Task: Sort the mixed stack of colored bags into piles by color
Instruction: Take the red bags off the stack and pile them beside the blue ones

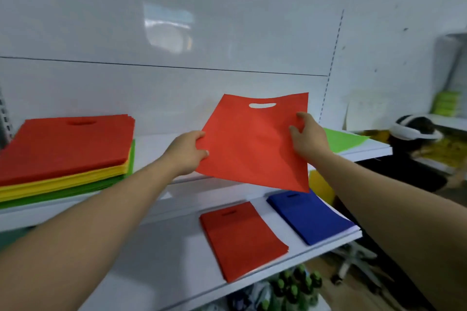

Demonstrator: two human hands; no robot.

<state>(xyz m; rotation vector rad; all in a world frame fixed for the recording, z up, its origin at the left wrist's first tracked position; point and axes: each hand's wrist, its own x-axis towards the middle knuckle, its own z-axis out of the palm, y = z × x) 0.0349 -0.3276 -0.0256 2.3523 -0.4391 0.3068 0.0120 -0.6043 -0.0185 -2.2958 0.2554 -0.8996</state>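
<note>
Bright, even light with a window glare on the glossy wall (166, 25); edges bend, soft blur throughout.

Two bare forearms, no sleeves, watch or rings visible, enter from 7 and 4 o'clock, ending in the left hand (188, 153) and right hand (309, 137).

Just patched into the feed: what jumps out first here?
A red bag held up mid-frame by both hands, left hand on its left edge and right hand on its right. At left on the upper shelf sits the mixed stack; below lie a red pile and a blue pile.
</note>
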